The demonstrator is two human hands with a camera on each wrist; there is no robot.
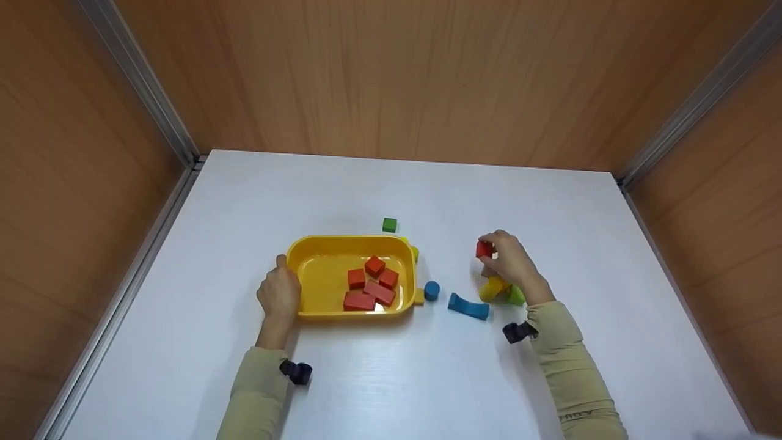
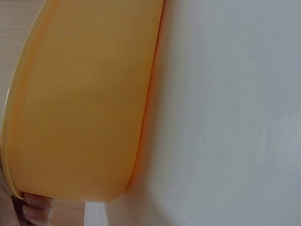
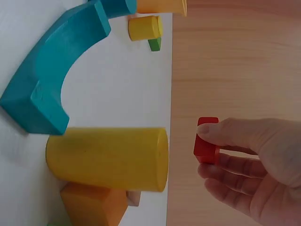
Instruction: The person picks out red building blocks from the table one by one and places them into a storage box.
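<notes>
- The white flat table (image 1: 391,373) is carrying everything, and wooden panel walls are standing round its left, far and right sides.
- The yellow plastic tray (image 1: 317,275) is sitting left of the table's centre, and five red-orange wooden blocks (image 1: 369,284) are lying bunched in its right half.
- Your left hand (image 1: 279,293) is resting against the tray's left rim; the left wrist view is showing only a fingertip (image 2: 37,209) touching the tray's outer wall (image 2: 80,103), so how far the fingers are curling I cannot tell.
- Your right hand (image 1: 515,264) is hovering over the right part of the table, thumb and fingertips pinching a small red wooden cube (image 3: 206,141) held clear of the surface, above the loose pieces.
- A blue curved wooden arch block (image 1: 468,306) is lying near of that hand, between the tray and your right sleeve.
- A yellow wooden cylinder (image 3: 108,157) is lying on its side under your right hand, just beside the arch.
- A small blue wooden cylinder (image 1: 432,290) is standing just right of the tray.
- A small green wooden cube (image 1: 390,225) is sitting just beyond the tray's far rim.
</notes>
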